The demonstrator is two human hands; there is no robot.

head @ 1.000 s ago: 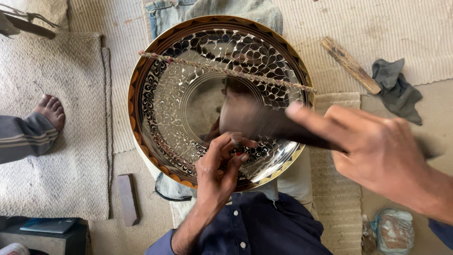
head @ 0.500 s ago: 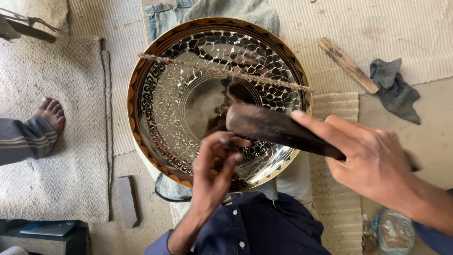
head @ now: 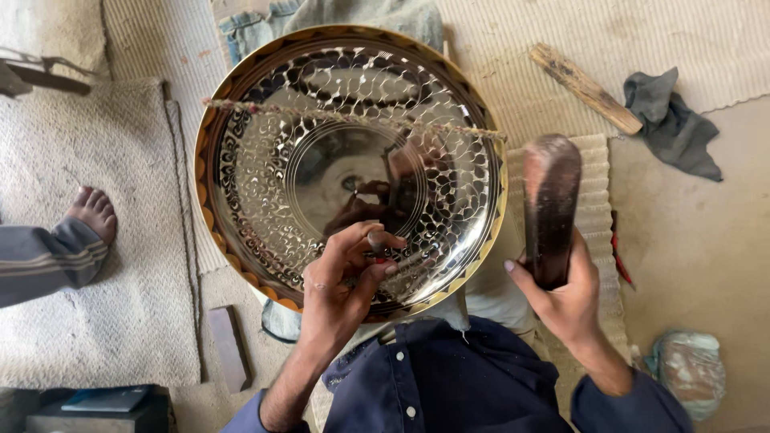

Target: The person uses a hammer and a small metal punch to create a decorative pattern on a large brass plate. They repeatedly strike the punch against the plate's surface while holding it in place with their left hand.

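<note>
A large round shiny metal tray (head: 265,192) with a hammered pattern and an orange-brown rim rests on my lap. My left hand (head: 345,281) sits on its near edge, fingers pinched around a small metal punch (head: 375,240) that stands on the patterned band. My right hand (head: 561,289) is off to the tray's right, gripping a dark wooden mallet (head: 550,204) held upright and clear of the tray. A thin twisted cord (head: 345,119) stretches across the tray's upper half.
Another person's bare foot (head: 92,212) and striped trouser leg lie on the mat at left. A wooden stick (head: 584,87) and grey rag (head: 674,128) lie at the upper right. A small wooden block (head: 228,346) lies near my left elbow, and a wrapped bundle (head: 690,370) at lower right.
My right hand swung the mallet from over the tray's centre out to the right and turned it upright. My left hand stayed on the tray's near edge with the punch.
</note>
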